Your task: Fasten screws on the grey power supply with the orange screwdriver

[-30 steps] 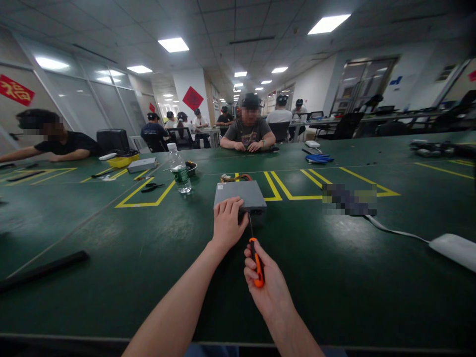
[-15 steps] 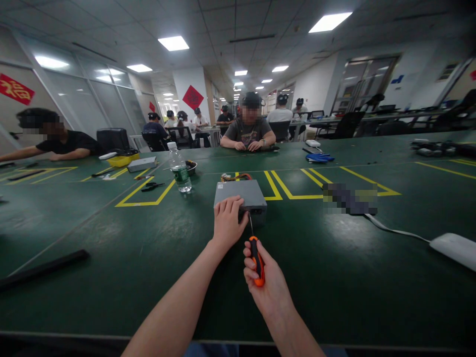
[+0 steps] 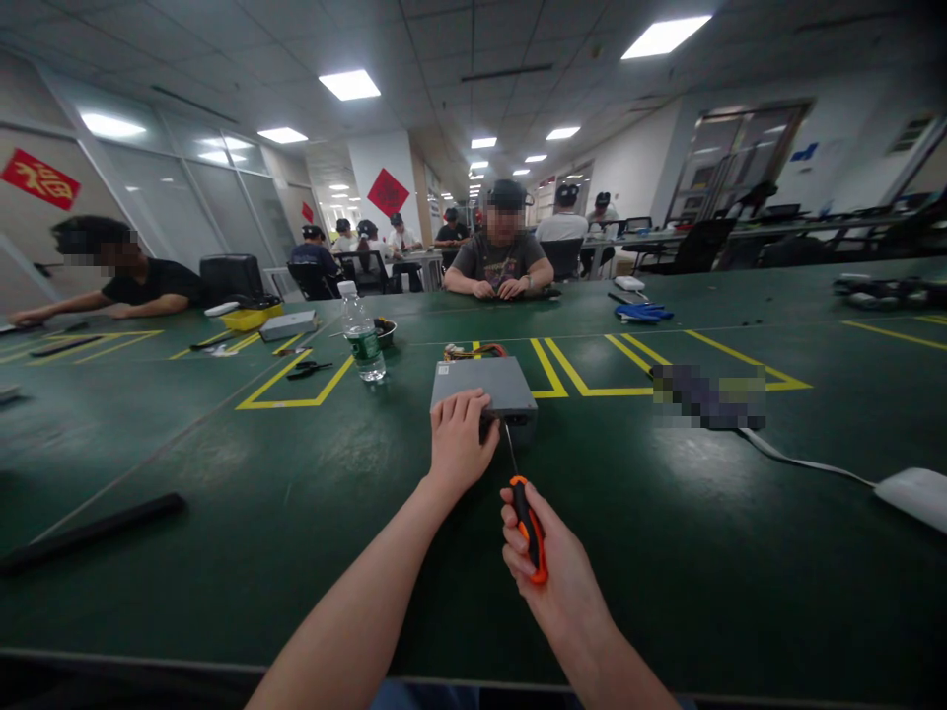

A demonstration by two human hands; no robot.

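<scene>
Right now the screwdriver (image 3: 527, 513) points away from the person, its long axis running from the orange-and-black handle near the body up to the thin shaft, whose tip meets the near face of the grey box (image 3: 484, 391). The shaft leans slightly left as it goes forward. The right hand (image 3: 551, 572) is wrapped around the handle, fingers curled closed on it, so the tool juts out ahead of the hand toward the box. The left hand (image 3: 459, 444) lies just left of the shaft, palm down, fingers together and pressed flat over the box's near left corner. The box sits on the green table (image 3: 222, 513), straight ahead of both hands, with coloured wires (image 3: 466, 350) showing behind it. A water bottle (image 3: 362, 335) stands to the box's left, well apart from the hands. A white cable (image 3: 799, 461) trails across the table on the right. Another person (image 3: 503, 258) sits at the table's far side.
</scene>
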